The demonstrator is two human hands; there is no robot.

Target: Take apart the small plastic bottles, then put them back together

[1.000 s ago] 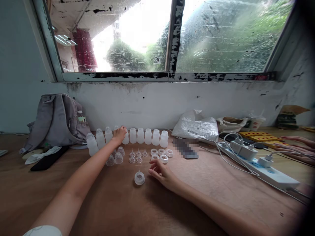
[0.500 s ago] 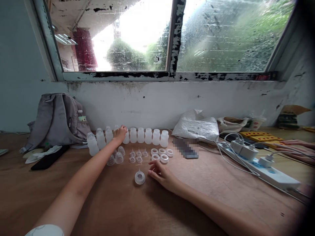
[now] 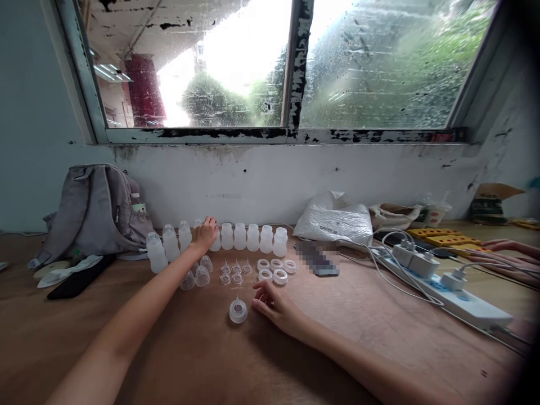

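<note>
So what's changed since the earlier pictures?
Very little: the right hand has eased slightly back from the rings, towards the person, and the view has tipped up a touch. I see nothing taken or let go. The left hand stays at the bottles; bottles and rings stand as before.

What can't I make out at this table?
All in the head view:
What the left hand grips, if anything: the hand itself hides it.
The number of clear domes: the left forearm overlaps them.
Details of the flat dark thing: pixelation covers it.
Another person's hand: cut off by the right edge.
</note>
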